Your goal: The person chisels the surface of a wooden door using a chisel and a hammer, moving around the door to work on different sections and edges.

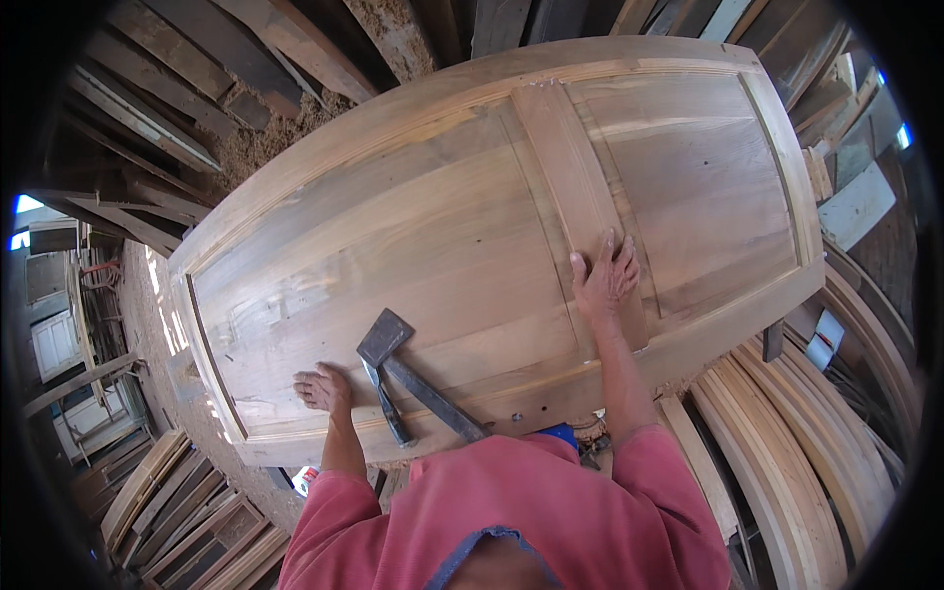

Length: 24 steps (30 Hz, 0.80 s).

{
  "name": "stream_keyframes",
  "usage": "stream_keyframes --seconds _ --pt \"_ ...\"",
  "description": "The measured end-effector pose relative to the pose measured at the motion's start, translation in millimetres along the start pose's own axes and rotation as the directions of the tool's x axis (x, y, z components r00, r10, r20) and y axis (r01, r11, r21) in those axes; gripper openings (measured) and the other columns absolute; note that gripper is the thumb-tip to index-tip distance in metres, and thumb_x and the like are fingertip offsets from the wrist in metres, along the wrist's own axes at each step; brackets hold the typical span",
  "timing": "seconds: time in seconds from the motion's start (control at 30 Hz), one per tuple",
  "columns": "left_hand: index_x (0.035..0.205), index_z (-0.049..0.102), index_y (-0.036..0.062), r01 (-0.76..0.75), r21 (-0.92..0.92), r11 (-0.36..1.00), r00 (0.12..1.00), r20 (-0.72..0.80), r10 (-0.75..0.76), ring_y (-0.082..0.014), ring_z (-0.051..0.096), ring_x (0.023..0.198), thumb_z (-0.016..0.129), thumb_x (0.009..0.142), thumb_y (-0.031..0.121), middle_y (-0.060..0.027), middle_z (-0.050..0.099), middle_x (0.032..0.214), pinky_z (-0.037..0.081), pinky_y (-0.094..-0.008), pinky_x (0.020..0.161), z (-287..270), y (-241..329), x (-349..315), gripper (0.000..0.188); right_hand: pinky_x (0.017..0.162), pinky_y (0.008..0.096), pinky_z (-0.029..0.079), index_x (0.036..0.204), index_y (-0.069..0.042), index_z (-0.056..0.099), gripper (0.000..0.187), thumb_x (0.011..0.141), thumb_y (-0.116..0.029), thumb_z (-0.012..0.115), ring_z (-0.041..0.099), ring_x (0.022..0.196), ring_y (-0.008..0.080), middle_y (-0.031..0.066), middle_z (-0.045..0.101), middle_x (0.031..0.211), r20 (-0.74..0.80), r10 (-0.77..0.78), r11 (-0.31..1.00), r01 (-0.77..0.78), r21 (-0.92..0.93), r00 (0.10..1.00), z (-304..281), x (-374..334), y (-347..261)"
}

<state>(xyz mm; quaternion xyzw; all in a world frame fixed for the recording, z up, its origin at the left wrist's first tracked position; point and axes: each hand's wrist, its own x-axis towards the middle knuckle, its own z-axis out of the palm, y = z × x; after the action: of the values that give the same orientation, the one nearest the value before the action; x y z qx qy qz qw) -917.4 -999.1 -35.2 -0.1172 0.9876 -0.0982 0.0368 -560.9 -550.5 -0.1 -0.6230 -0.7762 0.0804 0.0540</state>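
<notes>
A large wooden panel door (393, 226) lies flat in front of me, with a wide panel on the left and a smaller one on the right. My right hand (607, 275) rests with fingers apart on the wooden crosspiece (562, 157) between the two panels. Over the left panel, near the front edge, my left hand (322, 388) is spread and holds nothing; whether it touches the wood I cannot tell. Between my arms lie a mallet (425, 388) with a dark square head and, partly under that head, a chisel (386, 403).
Stacked planks (777, 462) lie at the near right, and more boards (187, 492) at the lower left. Timber (177, 69) leans beyond the far edge, beside wood shavings (261, 147). A blue object (560, 434) shows partly by the door's front edge.
</notes>
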Motion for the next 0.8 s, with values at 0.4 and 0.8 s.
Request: stream_keyframes --seconds 0.4,0.8 --pt "0.160 0.019 0.0028 0.002 -0.015 1.000 1.000 -0.030 -0.003 -0.0420 0.022 0.151 0.033 0.100 0.059 -0.0281 0.021 0.164 0.018 -0.0563 0.120 8.2 -0.2 2.7 0.084 0.112 0.0540 0.031 0.143 -0.021 0.055 0.046 0.097 -0.018 0.054 0.044 0.135 0.0387 0.0205 0.048 0.148 -0.133 -0.033 0.994 0.046 0.099 0.991 33.2 -0.5 25.8" --pt "0.158 0.016 -0.0050 -0.088 -0.154 0.984 0.993 0.069 0.100 -0.0502 0.011 0.152 0.041 0.099 0.049 -0.0338 0.013 0.163 0.009 -0.0634 0.120 -14.9 1.5 -8.3 0.084 0.113 0.0522 0.033 0.140 -0.014 0.057 0.045 0.097 -0.025 0.055 0.046 0.137 0.0362 0.0193 0.049 0.149 0.112 -0.023 0.989 0.039 -0.142 0.993 26.7 -7.0 6.7"
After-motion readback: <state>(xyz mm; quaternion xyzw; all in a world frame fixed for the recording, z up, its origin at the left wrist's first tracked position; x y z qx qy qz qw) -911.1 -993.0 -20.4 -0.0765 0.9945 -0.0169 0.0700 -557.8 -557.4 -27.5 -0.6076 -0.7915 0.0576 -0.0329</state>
